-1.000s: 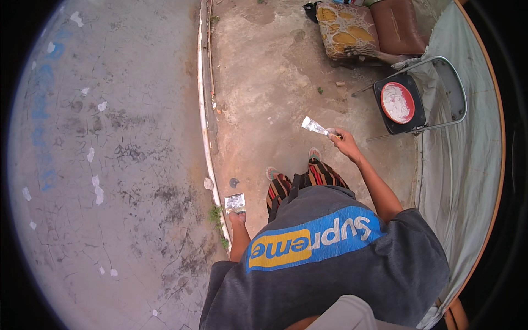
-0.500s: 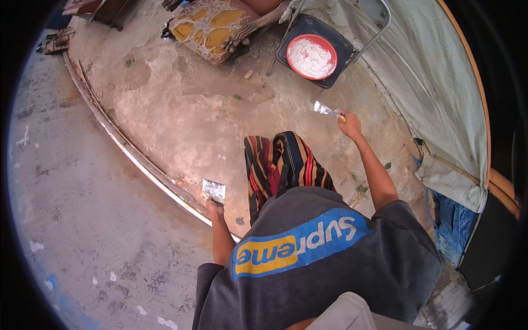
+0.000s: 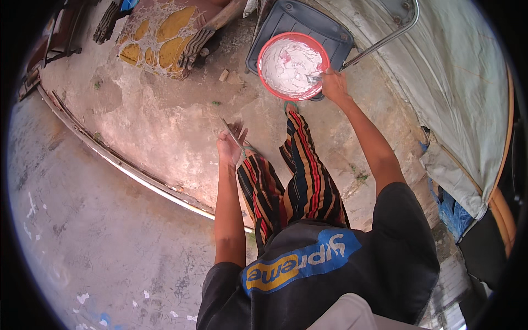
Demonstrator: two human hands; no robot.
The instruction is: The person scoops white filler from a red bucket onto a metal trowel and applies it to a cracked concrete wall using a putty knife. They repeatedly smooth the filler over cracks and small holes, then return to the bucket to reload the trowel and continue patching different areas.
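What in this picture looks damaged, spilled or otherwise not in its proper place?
The old upholstered seat at the upper left looks damaged: its cover is worn through, showing yellow beneath. The grey surface at the lower left is blotched with white. I see no white paste spilled around the red bowl.

Your trousers are striped black, red and tan; the bowl near your frame's top centre is red, its paste pinkish-white.
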